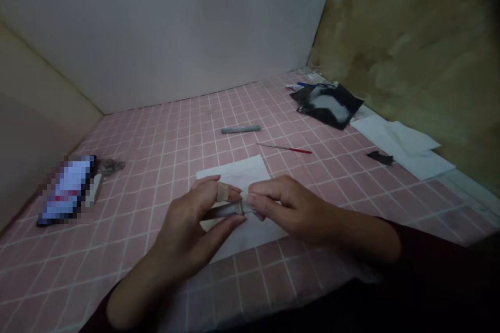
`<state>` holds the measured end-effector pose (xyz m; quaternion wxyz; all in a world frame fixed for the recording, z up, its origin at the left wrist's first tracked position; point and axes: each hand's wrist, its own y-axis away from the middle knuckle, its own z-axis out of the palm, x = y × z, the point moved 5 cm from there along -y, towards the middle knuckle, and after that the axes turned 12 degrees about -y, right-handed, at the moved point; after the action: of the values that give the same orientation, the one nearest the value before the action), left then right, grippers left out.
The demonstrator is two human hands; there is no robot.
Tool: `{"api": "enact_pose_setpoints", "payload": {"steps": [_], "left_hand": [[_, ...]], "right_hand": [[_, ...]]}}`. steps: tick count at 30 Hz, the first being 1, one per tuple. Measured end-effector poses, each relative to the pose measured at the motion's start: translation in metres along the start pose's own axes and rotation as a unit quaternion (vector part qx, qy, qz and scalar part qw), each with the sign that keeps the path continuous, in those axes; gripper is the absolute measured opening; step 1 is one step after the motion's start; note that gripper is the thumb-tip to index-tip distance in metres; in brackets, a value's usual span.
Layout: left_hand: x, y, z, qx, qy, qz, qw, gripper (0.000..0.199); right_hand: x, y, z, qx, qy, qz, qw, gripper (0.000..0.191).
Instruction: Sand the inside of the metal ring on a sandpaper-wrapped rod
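Both hands meet over a white paper sheet [238, 243] near the front of the pink checked surface. My left hand [197, 221] pinches a small pale piece [239, 208] between thumb and fingertips; a light band of tape or plaster wraps one of its fingers. From the right, my right hand [287, 208] has its thumb and fingers closed on the same small piece, with a whitish bit, perhaps cloth or paper, at its fingertips. The piece's exact shape is partly hidden by the fingers.
Beyond the paper lie a grey stick [240, 129] and a thin tool with a red handle [300, 151]. Black sheets with white dust [332, 106] and white papers [406, 151] are at the right. A blurred-out phone-like object [68, 190] stands at the left.
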<state>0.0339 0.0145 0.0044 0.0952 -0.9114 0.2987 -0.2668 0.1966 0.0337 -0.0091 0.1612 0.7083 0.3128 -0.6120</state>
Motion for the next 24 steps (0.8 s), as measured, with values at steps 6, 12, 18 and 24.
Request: {"api": "enact_pose_setpoints", "payload": {"steps": [6, 12, 18, 24], "left_hand": [[-0.004, 0.0, -0.008, 0.049, -0.011, -0.036, 0.998, 0.02], [0.005, 0.0, 0.001, -0.003, 0.016, -0.003, 1.0, 0.015], [0.0, 0.0, -0.007, 0.051, 0.032, -0.019, 0.998, 0.017], [0.0, 0.0, -0.008, 0.04, 0.048, -0.019, 0.998, 0.016]], "right_hand": [[-0.004, 0.0, -0.006, 0.039, -0.009, -0.005, 0.999, 0.036], [0.007, 0.002, 0.001, -0.003, 0.005, 0.043, 0.999, 0.038], [0.012, 0.003, 0.001, 0.033, -0.005, 0.073, 0.997, 0.039], [0.017, 0.005, 0.001, 0.026, -0.012, 0.076, 0.997, 0.04]]}}
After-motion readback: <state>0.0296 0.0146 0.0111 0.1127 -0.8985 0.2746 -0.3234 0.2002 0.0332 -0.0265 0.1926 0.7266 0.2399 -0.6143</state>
